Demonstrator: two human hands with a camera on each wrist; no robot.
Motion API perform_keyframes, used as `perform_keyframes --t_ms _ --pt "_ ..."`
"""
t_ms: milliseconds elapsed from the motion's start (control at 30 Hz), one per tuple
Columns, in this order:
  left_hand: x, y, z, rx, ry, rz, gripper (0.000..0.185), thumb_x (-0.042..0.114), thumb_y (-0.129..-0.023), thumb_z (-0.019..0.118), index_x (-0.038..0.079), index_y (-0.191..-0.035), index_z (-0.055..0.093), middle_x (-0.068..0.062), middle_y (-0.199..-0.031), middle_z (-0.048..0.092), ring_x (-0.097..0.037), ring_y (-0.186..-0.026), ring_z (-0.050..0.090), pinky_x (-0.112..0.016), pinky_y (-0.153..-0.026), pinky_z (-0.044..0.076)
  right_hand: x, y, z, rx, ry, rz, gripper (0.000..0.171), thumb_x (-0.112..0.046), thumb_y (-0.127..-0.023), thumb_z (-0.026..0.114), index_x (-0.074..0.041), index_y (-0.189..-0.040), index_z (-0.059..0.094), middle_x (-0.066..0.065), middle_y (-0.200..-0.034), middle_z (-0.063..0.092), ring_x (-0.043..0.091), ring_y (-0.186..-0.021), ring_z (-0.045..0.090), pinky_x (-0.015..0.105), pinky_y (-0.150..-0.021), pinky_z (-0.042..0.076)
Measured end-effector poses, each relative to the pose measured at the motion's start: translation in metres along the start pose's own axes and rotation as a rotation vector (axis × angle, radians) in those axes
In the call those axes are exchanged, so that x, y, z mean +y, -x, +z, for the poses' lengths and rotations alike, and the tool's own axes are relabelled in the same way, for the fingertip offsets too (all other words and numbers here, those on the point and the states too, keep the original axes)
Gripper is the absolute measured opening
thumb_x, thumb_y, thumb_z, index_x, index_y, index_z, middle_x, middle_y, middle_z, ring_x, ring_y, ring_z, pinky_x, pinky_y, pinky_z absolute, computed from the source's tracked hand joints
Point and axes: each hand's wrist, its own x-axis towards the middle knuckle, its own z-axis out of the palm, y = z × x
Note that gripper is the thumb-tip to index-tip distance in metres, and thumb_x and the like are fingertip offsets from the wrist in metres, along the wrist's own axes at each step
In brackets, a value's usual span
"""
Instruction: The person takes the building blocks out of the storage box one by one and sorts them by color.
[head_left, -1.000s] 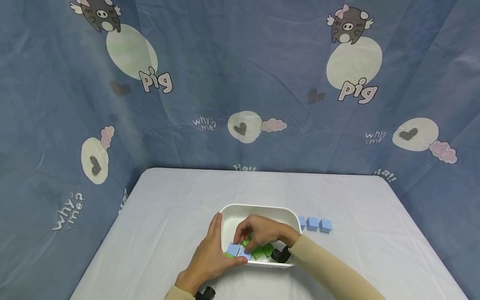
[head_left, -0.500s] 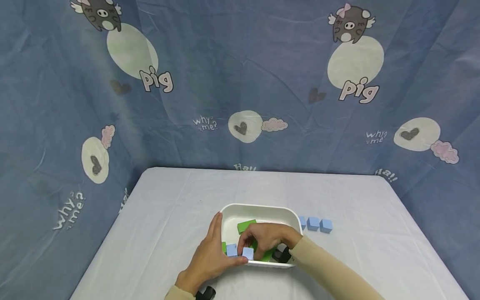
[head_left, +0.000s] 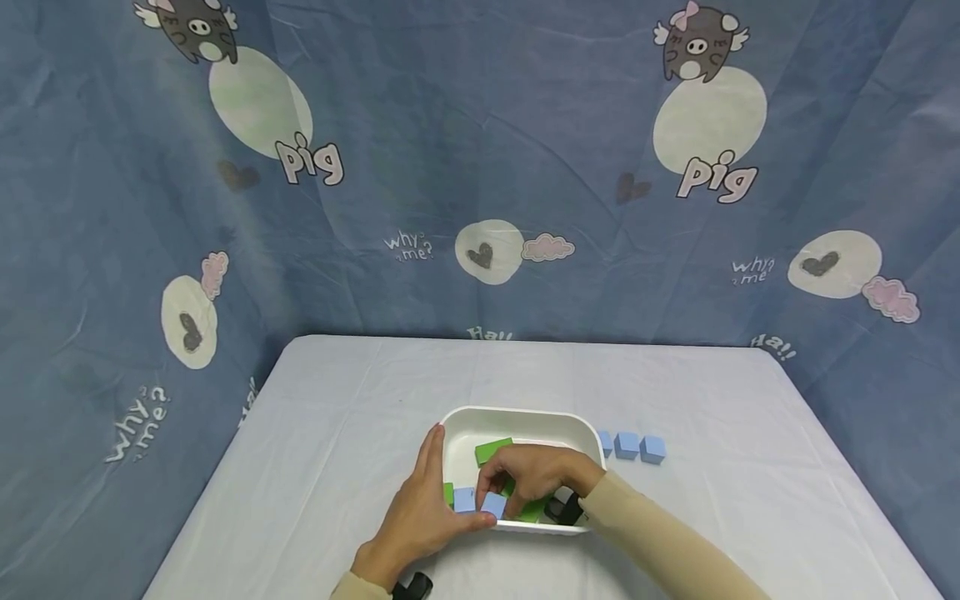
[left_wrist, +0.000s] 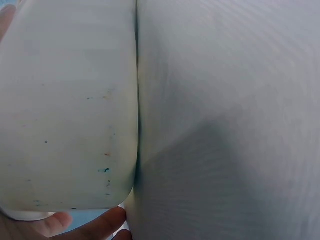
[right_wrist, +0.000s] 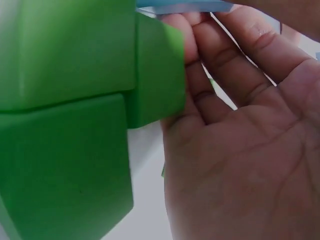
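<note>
My right hand pinches a blue block inside the white bin.
My thumb and finger sit on either side of the block, which is tilted near the bin's front wall; a second blue block stands just left of it. My left hand is spread around the bin's near left corner, thumb along the front rim, fingers against the end. Green blocks lie around my right hand, and three more blue blocks line the white table beyond the bin's right end.
</note>
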Motion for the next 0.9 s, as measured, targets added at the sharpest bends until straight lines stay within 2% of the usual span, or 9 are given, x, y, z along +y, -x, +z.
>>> perform_keyframes --t_ms 200,467,567,700,900 --pt "-0.001 0.001 0.0 -0.006 -0.002 -0.006 0.147 0.082 -0.059 0.079 0.009 -0.164 0.006 -0.004 -0.169 0.014 -0.029 -0.117 0.059 -0.046 -0.087 0.052 -0.001 0.002 -0.003 0.01 -0.04 -0.011 0.037 0.01 -0.075 0.082 -0.014 -0.102 0.075 -0.006 -0.084 0.064 0.003 -0.076 0.055 0.021 -0.071 0.049" --pt "0.001 0.001 0.0 -0.019 0.006 -0.02 0.146 0.076 -0.06 0.083 0.01 -0.164 0.006 -0.005 -0.169 0.013 -0.032 -0.125 0.055 -0.049 -0.092 0.05 -0.003 0.007 -0.013 0.066 -0.144 -0.075 0.034 0.012 -0.079 0.074 -0.008 -0.106 0.072 -0.004 -0.089 0.069 0.008 -0.078 0.061 0.026 -0.072 0.053" --pt "0.001 0.001 0.001 -0.024 0.003 -0.025 0.146 0.076 -0.061 0.084 0.009 -0.164 0.006 -0.006 -0.169 0.012 -0.033 -0.128 0.054 -0.05 -0.094 0.05 -0.002 0.013 -0.021 0.132 -0.156 -0.106 0.031 0.007 -0.082 0.075 -0.008 -0.109 0.071 -0.003 -0.093 0.067 0.009 -0.078 0.06 0.027 -0.074 0.053" --pt "0.001 0.001 0.001 -0.018 -0.004 -0.032 0.146 0.075 -0.06 0.085 0.01 -0.164 0.007 -0.006 -0.169 0.013 -0.033 -0.126 0.055 -0.05 -0.094 0.05 -0.004 0.023 -0.032 0.25 -0.174 -0.145 0.03 0.003 -0.086 0.076 -0.007 -0.113 0.07 0.003 -0.101 0.068 0.014 -0.085 0.063 0.036 -0.081 0.054" --pt "0.003 0.001 0.001 -0.012 -0.007 -0.039 0.145 0.073 -0.06 0.086 0.01 -0.164 0.008 -0.005 -0.169 0.014 -0.032 -0.122 0.057 -0.05 -0.093 0.05 -0.009 0.044 -0.047 0.395 -0.227 -0.162 0.03 0.0 -0.086 0.076 -0.005 -0.115 0.07 0.009 -0.104 0.07 0.023 -0.087 0.066 0.041 -0.084 0.054"
